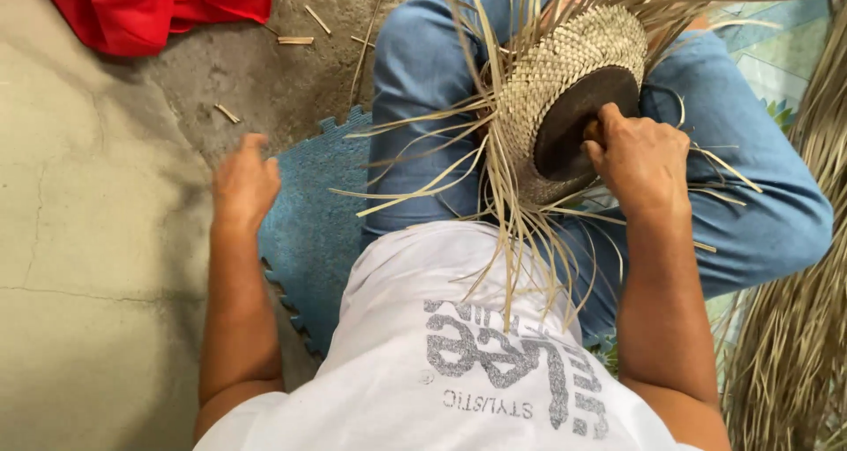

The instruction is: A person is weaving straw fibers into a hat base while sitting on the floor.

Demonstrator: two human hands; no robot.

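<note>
- The weave, a half-made piece of pale plaited straw, sits over a dark round mould in the person's lap, tilted so the mould's flat face turns toward the camera.
- Loose strands fan out from the weave's edge on every side, some crossing the knees, some hanging down over the shirt.
- The right hand is closed on the rim of the mould, fingers curled over its edge and the thumb against the dark face; a few strands run under and beside the hand.
- The right forearm comes up from the lower edge of the view, nearly straight, with the wrist slightly bent inward.
- The legs, in blue jeans, are folded, and the weave rests between them.
- A white shirt with grey print fills the lower middle of the view.
- The left hand is well apart from the weave, out to the side over the edge of a blue mat; it holds nothing, fingers loosely bent and half open, palm turned down.
- The left forearm rises from the lower left, elbow bent.
- The mat lies on a grey concrete floor, with short straw offcuts scattered on it.
- A red cloth lies at the upper left.
- A bundle of dry straw lies along the right edge.
</note>
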